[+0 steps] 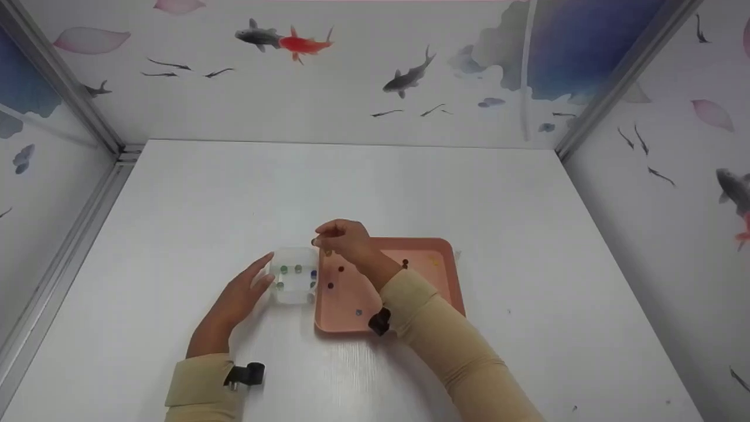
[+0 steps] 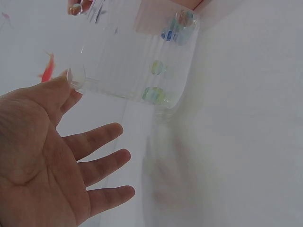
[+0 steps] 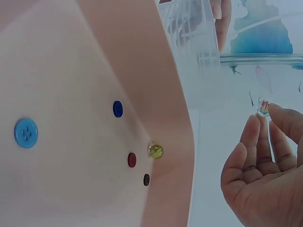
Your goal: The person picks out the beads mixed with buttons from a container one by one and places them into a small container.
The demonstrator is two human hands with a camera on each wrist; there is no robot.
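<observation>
A clear plastic container (image 1: 294, 258) with several glass marbles (image 2: 156, 67) inside stands left of the pink tray (image 1: 345, 325). My left hand (image 1: 240, 296) is at the container's left side, its tips at the wall and rim. In the left wrist view, three of its fingers are straight and spread below the container. Between thumb and fingertips, my right hand (image 1: 345, 237) pinches a clear marble (image 3: 263, 109) with an orange-red core. This hand is over the tray's far left corner. A yellow marble (image 3: 155, 151) lies in the tray near its wall.
Several buttons lie loose in the tray, among them a light blue button (image 3: 26, 133), a dark blue button (image 3: 118, 109), a red button (image 3: 132, 160) and a dark button (image 3: 146, 179). The white table (image 1: 351, 181) ends at patterned walls (image 1: 351, 88) behind and at both sides.
</observation>
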